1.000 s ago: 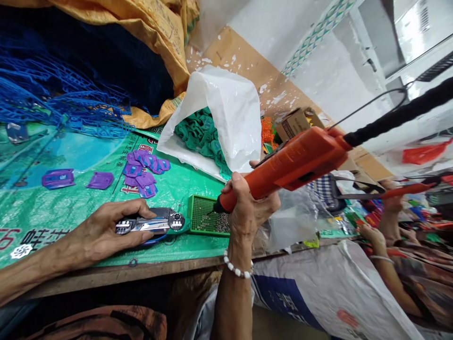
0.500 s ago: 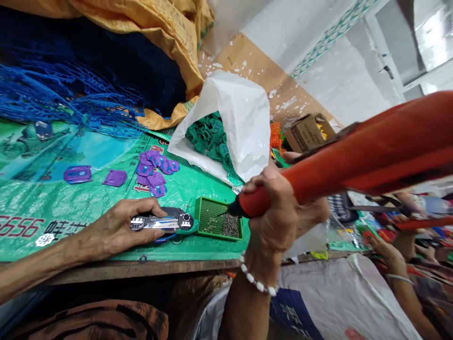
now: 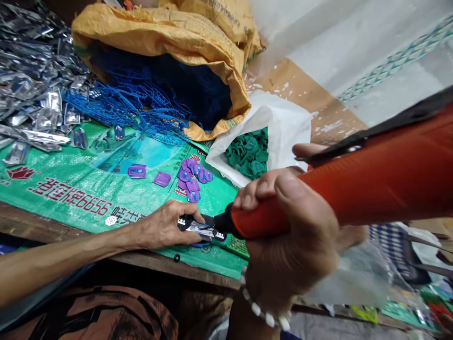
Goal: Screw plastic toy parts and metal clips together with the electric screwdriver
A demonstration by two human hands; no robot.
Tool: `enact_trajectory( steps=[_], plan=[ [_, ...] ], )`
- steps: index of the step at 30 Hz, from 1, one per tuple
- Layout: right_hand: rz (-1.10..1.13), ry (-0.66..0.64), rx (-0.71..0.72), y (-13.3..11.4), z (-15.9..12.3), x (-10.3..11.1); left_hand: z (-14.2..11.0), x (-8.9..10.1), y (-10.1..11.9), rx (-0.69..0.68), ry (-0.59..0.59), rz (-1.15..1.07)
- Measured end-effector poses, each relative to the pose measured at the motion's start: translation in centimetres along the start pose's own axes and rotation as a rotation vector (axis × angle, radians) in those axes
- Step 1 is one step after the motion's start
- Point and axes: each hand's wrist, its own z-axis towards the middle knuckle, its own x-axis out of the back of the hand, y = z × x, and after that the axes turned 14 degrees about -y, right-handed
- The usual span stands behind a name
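Observation:
My left hand (image 3: 164, 227) holds what looks like a toy car chassis (image 3: 196, 228), black and silver with blue underneath, against the green sheet between thumb and fingers. A red electric screwdriver (image 3: 375, 170) is gripped in my right hand (image 3: 297, 226), which wears a white bead bracelet. Its black nose points left and lies over the right end of the chassis; whether the bit touches a screw cannot be made out. Partly covered by the screwdriver and my right hand is a green grid tray (image 3: 237, 245). Purple plastic pieces (image 3: 191, 177) lie in a loose pile beyond my left hand.
A white bag (image 3: 290, 118) of green parts stands behind the tray. Further left, blue netted plastic (image 3: 134, 108) spills from a yellow sack (image 3: 152, 28), beside a heap of silvery pieces (image 3: 38, 89). A small black ring (image 3: 177, 258) lies at the table's front edge (image 3: 141, 259).
The screwdriver's nose has moved from over the tray of small screws to the right end of the chassis. My view has swung left, bringing in the silvery heap.

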Motion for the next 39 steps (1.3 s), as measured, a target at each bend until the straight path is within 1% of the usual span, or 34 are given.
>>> enact_trajectory(
  steps=[3, 5, 11, 16, 19, 23, 28, 33, 39],
  plan=[
    [0.158, 0.057, 0.005, 0.8, 0.0, -0.2, 0.0, -0.1, 0.1, -0.01, -0.002, -0.016],
    [0.179, 0.051, -0.006, 0.9, 0.1, -0.3, 0.0, -0.1, 0.1, -0.006, -0.006, -0.017],
    [0.21, 0.046, -0.007, 0.8, 0.2, -0.3, 0.0, -0.1, 0.3, 0.014, -0.007, -0.001],
    [0.221, 0.051, 0.013, 1.0, 0.0, -0.4, 0.1, 0.0, 0.3, -0.002, -0.019, -0.009],
    [0.239, 0.059, -0.027, 1.2, -0.2, -0.4, 0.1, 0.0, 0.1, -0.019, -0.014, -0.008],
    [0.185, 0.057, -0.039, 1.3, -0.2, -0.4, 0.0, -0.1, 0.0, -0.039, -0.018, -0.018],
    [0.207, 0.041, -0.023, 1.4, -0.2, -0.4, 0.0, -0.2, 0.0, -0.042, -0.01, -0.001],
    [0.212, 0.059, -0.018, 1.4, -0.1, -0.4, 0.1, -0.1, 0.0, -0.061, -0.009, 0.009],
    [0.203, 0.032, 0.036, 1.4, 0.0, -0.4, 0.0, 0.0, -0.1, -0.056, -0.013, 0.029]
  ],
)
